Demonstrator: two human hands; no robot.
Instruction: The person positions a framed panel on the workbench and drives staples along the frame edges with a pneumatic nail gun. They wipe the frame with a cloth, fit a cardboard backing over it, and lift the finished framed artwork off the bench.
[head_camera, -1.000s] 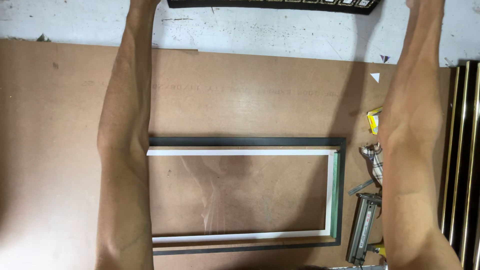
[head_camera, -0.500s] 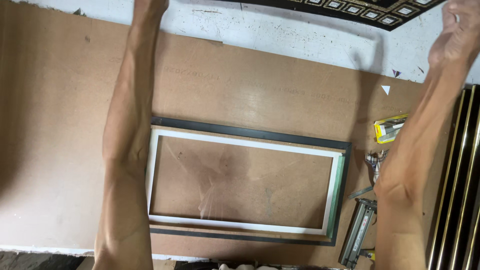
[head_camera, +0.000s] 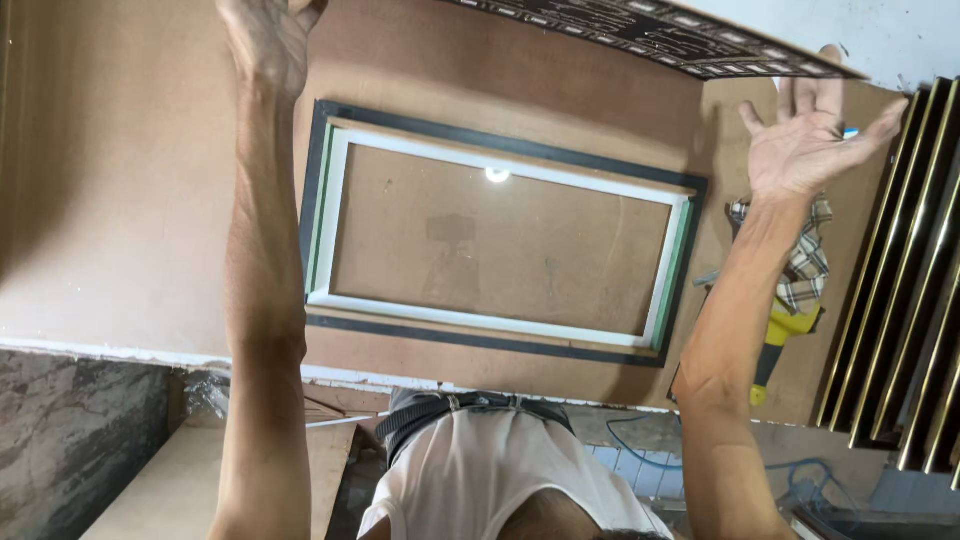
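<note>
A long dark panel (head_camera: 650, 35) with a patterned strip of small squares runs across the top of the head view, raised above the bench. My right hand (head_camera: 815, 140) is under its right end, palm up and fingers spread, touching its edge. My left hand (head_camera: 265, 40) reaches up at the top left; its fingers are cut off by the picture's edge, so its grip is hidden. Below both arms, a rectangular picture frame (head_camera: 480, 322) lies flat on the brown bench (head_camera: 130, 200). It has a black outer edge, a white inner liner and glass.
Several gold-and-black moulding lengths (head_camera: 900, 300) lean along the right side. A checked cloth (head_camera: 805, 270) and a yellow tool (head_camera: 780, 340) lie by the frame's right end. The bench's near edge (head_camera: 150, 352) runs in front of my body, with a blue cable (head_camera: 640, 450) below it.
The patterned panel has come nearer and lower in view, tilted down to the right. My right hand has opened with its fingers spread. The view has tipped back toward my body.
</note>
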